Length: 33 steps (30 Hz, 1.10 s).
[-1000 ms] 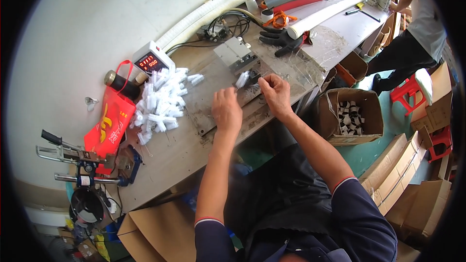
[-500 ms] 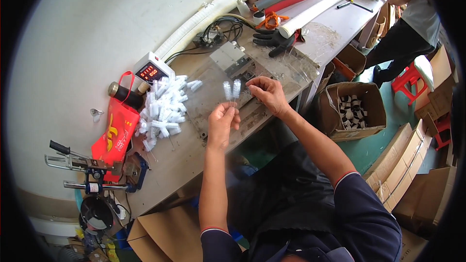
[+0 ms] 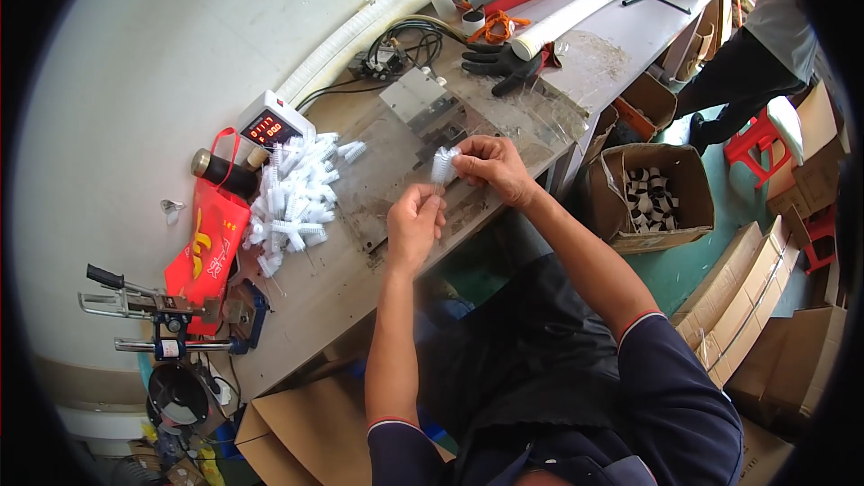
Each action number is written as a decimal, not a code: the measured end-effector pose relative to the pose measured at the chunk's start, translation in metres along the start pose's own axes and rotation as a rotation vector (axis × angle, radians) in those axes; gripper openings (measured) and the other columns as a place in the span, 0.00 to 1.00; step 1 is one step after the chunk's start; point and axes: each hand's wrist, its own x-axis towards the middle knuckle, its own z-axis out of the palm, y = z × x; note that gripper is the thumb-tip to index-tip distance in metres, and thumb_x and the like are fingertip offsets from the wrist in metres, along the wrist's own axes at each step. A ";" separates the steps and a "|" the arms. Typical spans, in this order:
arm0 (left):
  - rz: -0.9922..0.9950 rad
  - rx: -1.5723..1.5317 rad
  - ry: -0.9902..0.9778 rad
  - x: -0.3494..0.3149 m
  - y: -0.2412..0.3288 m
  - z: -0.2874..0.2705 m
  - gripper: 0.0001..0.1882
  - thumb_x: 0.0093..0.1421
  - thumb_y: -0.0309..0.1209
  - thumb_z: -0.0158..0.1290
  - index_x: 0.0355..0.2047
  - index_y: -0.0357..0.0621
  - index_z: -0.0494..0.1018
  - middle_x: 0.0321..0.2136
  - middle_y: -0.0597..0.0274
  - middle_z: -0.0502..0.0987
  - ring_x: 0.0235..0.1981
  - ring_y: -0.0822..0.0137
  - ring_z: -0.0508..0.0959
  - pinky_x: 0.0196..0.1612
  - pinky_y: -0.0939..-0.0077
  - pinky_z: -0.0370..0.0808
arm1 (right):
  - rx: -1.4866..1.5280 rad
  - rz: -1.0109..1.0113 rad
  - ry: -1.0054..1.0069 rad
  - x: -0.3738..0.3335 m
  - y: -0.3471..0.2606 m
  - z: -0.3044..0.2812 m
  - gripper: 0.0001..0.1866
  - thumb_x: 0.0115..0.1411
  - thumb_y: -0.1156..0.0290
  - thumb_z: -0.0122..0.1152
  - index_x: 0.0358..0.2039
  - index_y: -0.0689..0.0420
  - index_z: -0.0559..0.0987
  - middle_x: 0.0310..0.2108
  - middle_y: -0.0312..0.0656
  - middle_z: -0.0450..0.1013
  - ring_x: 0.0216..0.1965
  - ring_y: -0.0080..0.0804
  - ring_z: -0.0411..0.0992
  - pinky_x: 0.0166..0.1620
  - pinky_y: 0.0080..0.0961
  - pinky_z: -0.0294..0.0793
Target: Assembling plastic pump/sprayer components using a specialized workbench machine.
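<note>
My left hand [image 3: 414, 223] pinches the thin wire stems of small white-bristled brushes [image 3: 442, 166], holding them upright above the bench. In this moment the bristle heads overlap and are blurred, so I cannot count them. My right hand [image 3: 495, 171] comes in from the right, its thumb and fingers closed at the upper side of the bristle heads. Left of my hands lies a heaped pile of similar white brushes [image 3: 297, 193]. Under my hands is a flat metal plate [image 3: 373, 193] with a metal block fixture [image 3: 416, 94] at its far end.
A white counter box [image 3: 274, 119] with a red display stands behind the pile. Beside it are a dark flask [image 3: 225, 175] and a red bag [image 3: 209, 238]. A black glove [image 3: 504, 65] and white tubes lie farther back. A carton [image 3: 650, 198] stands right; another person [image 3: 765, 45] is beyond.
My right hand has moved left onto the brush heads, which stood apart from it before. The two heads, separate earlier, now overlap. My left hand stays nearly in place.
</note>
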 end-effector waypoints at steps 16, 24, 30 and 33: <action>-0.007 0.132 0.017 0.004 0.003 0.006 0.08 0.72 0.30 0.50 0.36 0.38 0.73 0.24 0.66 0.76 0.18 0.78 0.72 0.20 0.79 0.69 | -0.253 0.052 -0.016 0.002 -0.006 0.015 0.08 0.62 0.69 0.71 0.29 0.59 0.82 0.21 0.31 0.74 0.21 0.15 0.68 0.25 0.17 0.63; 0.071 -0.012 0.155 -0.006 -0.008 -0.048 0.10 0.73 0.30 0.49 0.36 0.38 0.73 0.23 0.66 0.75 0.18 0.76 0.73 0.20 0.77 0.69 | -0.536 0.013 -0.173 0.040 -0.020 0.090 0.10 0.65 0.67 0.66 0.30 0.60 0.81 0.21 0.31 0.75 0.22 0.14 0.70 0.24 0.16 0.66; 0.191 -0.137 0.674 -0.003 -0.026 -0.107 0.12 0.74 0.33 0.47 0.34 0.38 0.69 0.22 0.64 0.75 0.17 0.75 0.73 0.20 0.76 0.70 | -0.850 -0.160 -0.099 0.123 -0.010 0.126 0.10 0.61 0.65 0.65 0.33 0.60 0.83 0.27 0.40 0.80 0.31 0.34 0.79 0.36 0.33 0.77; 0.161 -0.176 0.739 0.002 -0.042 -0.121 0.10 0.74 0.32 0.46 0.36 0.39 0.70 0.24 0.66 0.75 0.18 0.77 0.72 0.20 0.78 0.70 | -1.260 -0.517 -0.133 0.151 0.011 0.135 0.09 0.60 0.67 0.63 0.36 0.58 0.84 0.37 0.44 0.81 0.45 0.44 0.79 0.45 0.42 0.78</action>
